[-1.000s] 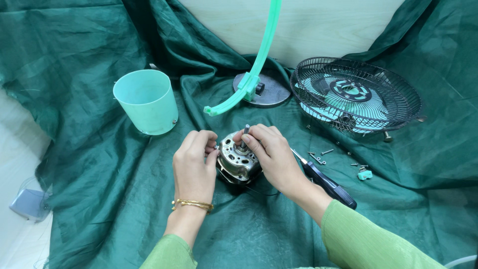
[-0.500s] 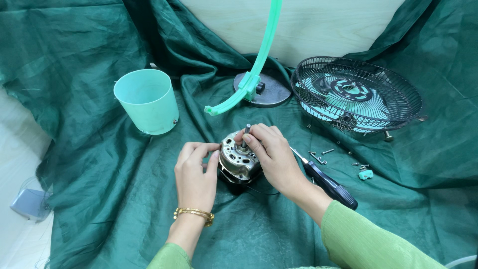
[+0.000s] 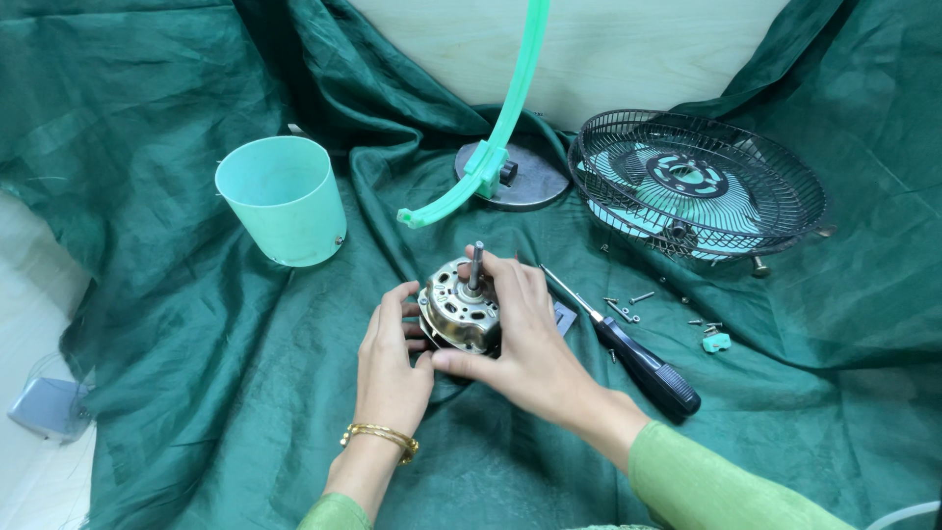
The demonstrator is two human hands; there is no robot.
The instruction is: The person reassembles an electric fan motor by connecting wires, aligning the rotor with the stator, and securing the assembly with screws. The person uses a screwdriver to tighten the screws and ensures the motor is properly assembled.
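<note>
Change since a second ago: the right hand has moved off the top of the fan motor and now wraps its right side, thumb under the front edge. Left hand has dropped lower, cupping the left side. Both hands are clamped on the motor, which sits on the green cloth at centre, shaft up and exposed. Reads as regripping rather than working the top. Screwdriver lies untouched just right.
</note>
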